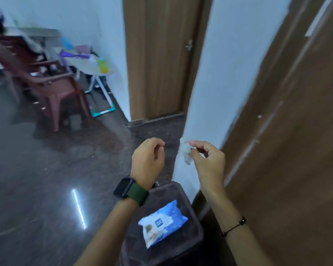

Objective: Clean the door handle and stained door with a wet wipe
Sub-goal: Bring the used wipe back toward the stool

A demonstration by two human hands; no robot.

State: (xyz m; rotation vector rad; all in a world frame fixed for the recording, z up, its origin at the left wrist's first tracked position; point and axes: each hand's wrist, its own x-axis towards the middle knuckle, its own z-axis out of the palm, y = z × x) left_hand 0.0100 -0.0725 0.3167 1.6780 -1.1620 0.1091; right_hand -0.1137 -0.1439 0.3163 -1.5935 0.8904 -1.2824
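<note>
The right hand (208, 158) pinches a crumpled wipe (186, 152) between thumb and fingertips, held up by the white wall corner, left of the brown door (296, 131); the left hand (147, 160) is loosely curled and holds nothing; the wipe looks light, limp and damp, likely slippery; best spread flat under the fingers before rubbing; the pack (161, 223) lies on a stool (192, 239) below
</note>
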